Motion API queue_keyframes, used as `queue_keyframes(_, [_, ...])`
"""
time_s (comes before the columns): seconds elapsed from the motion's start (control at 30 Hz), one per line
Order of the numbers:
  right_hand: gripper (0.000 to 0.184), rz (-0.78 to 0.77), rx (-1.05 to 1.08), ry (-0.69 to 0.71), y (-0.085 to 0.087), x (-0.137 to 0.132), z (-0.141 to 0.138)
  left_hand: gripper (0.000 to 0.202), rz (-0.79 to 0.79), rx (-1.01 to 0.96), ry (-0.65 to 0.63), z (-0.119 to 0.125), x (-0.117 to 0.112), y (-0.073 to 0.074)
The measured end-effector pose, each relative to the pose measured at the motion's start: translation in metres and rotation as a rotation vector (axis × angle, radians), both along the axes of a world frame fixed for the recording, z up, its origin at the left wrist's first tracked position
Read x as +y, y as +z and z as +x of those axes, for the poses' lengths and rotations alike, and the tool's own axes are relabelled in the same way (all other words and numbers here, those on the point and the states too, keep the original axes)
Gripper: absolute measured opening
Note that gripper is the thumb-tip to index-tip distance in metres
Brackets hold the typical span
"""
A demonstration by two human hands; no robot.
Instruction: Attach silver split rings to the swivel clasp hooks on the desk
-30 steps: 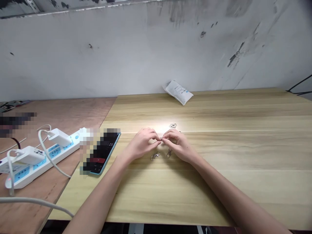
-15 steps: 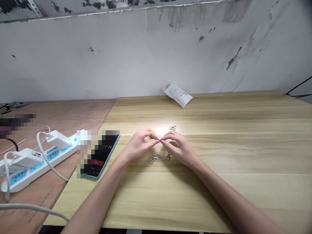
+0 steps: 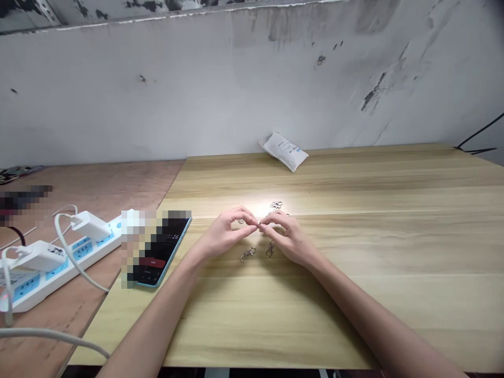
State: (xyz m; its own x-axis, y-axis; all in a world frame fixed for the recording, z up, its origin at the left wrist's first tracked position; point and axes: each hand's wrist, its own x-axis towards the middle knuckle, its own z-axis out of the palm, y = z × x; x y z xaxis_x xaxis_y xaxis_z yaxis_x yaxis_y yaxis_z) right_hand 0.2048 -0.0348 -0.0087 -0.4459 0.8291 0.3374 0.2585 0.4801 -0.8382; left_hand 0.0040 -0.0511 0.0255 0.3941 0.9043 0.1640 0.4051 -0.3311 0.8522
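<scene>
Above the wooden tabletop, my left hand [image 3: 230, 231] and my right hand [image 3: 287, 233] meet at the fingertips, both closed in a pinch. Whatever sits between the fingertips is too small and covered to make out. Just below them lies a metal swivel clasp with a ring [image 3: 248, 254], nearer my left hand. A second clasp [image 3: 270, 248] rests close under my right hand's fingers. Beyond the hands is a small group of metal clasps and rings [image 3: 276, 205], partly hidden by my right hand. Another bit of metal [image 3: 241, 221] shows behind my left fingers.
A phone [image 3: 161, 252] lies left of my left forearm. Farther left, a white power strip [image 3: 71, 268] with plugged-in chargers and cables rests on a brown table [image 3: 129, 178]. One white plastic packet [image 3: 285, 151] lies at the back by the wall. Black cables [image 3: 478, 131] hang at the far right.
The camera view has shifted slightly. My hands stay pinched together at nearly the same spot, with only a slight shift of the fingers.
</scene>
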Motion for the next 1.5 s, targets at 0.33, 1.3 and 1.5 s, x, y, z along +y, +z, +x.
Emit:
queue_keyframes(0.33, [0.023, -0.122, 0.061, 0.001, 0.002, -0.001, -0.002, 0.015, 0.095, 0.087, 0.001, 0.001, 0.001, -0.003])
queue_keyframes(1.3, [0.023, 0.062, -0.022, 0.008, 0.0, 0.005, 0.002, 0.012, 0.596, 0.448, 0.134, 0.007, -0.002, -0.005])
queue_keyframes(1.5, [0.017, 0.328, 0.011, -0.095, 0.005, 0.004, 0.004, 0.012, 0.567, 0.507, 0.132, 0.006, 0.0, -0.01])
